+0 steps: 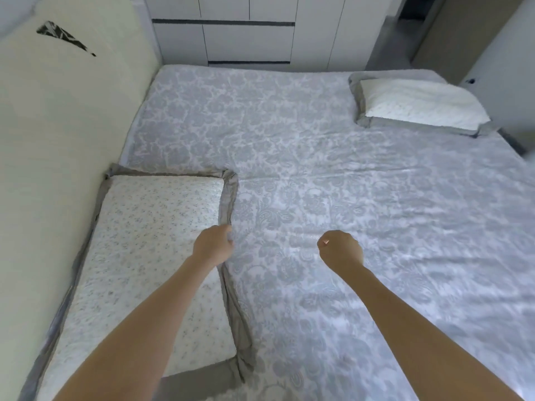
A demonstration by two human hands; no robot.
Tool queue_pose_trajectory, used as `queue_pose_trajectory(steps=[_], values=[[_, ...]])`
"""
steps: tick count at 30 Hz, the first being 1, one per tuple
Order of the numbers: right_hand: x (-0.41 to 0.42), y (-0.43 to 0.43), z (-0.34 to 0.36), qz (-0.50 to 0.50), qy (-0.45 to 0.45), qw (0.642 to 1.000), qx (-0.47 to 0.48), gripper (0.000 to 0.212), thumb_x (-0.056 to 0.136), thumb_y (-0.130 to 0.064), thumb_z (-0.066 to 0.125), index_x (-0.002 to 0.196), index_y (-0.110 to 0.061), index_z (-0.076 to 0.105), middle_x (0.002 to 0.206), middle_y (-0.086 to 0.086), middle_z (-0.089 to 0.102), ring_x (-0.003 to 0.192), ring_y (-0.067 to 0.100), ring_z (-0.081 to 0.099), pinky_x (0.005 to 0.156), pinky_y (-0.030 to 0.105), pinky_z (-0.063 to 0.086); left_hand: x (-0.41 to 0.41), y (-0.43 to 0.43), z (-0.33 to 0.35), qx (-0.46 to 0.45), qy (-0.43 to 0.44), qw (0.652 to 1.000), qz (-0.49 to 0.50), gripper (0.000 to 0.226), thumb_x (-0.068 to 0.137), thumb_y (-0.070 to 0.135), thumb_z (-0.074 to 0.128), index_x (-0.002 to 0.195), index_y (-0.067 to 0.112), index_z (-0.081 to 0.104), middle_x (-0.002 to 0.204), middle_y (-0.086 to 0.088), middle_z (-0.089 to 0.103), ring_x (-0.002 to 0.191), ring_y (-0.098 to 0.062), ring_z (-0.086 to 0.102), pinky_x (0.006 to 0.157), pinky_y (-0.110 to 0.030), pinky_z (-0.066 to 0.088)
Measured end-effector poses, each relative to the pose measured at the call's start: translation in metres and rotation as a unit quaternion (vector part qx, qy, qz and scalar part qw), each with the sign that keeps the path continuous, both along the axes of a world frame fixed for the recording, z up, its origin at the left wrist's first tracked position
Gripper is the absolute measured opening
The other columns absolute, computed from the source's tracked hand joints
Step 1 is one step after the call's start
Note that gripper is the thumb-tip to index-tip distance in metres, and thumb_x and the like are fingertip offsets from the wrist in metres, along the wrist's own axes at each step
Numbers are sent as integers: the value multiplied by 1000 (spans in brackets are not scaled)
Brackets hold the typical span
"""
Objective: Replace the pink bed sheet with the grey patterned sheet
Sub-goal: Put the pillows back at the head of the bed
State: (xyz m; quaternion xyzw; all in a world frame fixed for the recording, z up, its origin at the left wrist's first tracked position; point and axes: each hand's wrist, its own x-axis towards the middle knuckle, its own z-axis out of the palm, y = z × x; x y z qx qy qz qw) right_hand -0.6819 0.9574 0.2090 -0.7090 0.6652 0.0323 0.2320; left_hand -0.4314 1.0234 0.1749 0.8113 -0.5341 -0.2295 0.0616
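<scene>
The grey patterned sheet lies spread over the whole bed, with light wrinkles near the middle. No pink sheet is in view. A white floral pillow with a grey border lies at the left against the wall. My left hand grips the grey border of that pillow at its right edge. My right hand hovers over the sheet with its fingers curled into a fist, and nothing shows in it.
A second white pillow with a grey border lies at the far right corner of the bed. A cream wall runs along the left. White cabinets stand beyond the far edge.
</scene>
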Motion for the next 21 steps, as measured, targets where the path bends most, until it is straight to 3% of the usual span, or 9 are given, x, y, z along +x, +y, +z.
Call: queue_pose_trajectory(steps=[2,5,8,14,18,19,21], values=[[-32,10,3,-18,-4,1000,-4,26,91,-9,45,102,-6,69,105,9,68,87,26,66,59,25,41,-27,3,-2,-1,-29,1000,8,17,96,24,45,108,20,55,103,-3,60,85,-19,56,71,-32,48],[-71,31,-6,-2,-7,1000,-2,26,92,-10,45,103,-5,68,108,10,68,91,26,66,66,29,51,-68,27,-23,18,-77,996,32,21,95,25,46,102,11,59,86,-2,56,83,-21,56,61,-29,43],[-88,51,-30,53,-19,998,17,24,93,-14,44,102,-12,66,108,4,66,86,20,62,69,29,50,-90,63,-61,65,-138,988,8,19,96,22,45,105,10,55,100,-8,57,97,-25,54,70,-30,43],[-101,94,-101,113,0,991,71,22,93,-14,45,95,-16,67,98,1,68,86,20,64,71,29,52,-95,117,-159,187,-267,929,-176,16,93,10,48,104,17,57,104,-3,56,99,-22,49,88,-32,41],[-90,102,-150,122,-5,987,106,23,93,-16,45,98,-22,66,102,-3,65,92,18,61,76,27,49,-63,128,-220,192,-287,879,-329,39,96,12,40,134,10,45,129,-7,51,124,-27,42,107,-40,26],[-84,104,-161,127,-2,985,115,24,94,-17,44,99,-22,66,103,-3,65,94,17,60,79,26,48,-52,128,-234,172,-298,864,-367,36,94,14,45,129,11,53,124,-5,56,122,-26,47,109,-41,23],[-76,107,-174,146,13,981,127,26,97,-19,40,105,-22,65,107,-3,65,99,17,58,81,25,43,-38,119,-246,174,-282,840,-430,17,75,15,70,92,16,73,89,2,68,94,-21,63,101,-40,27]])
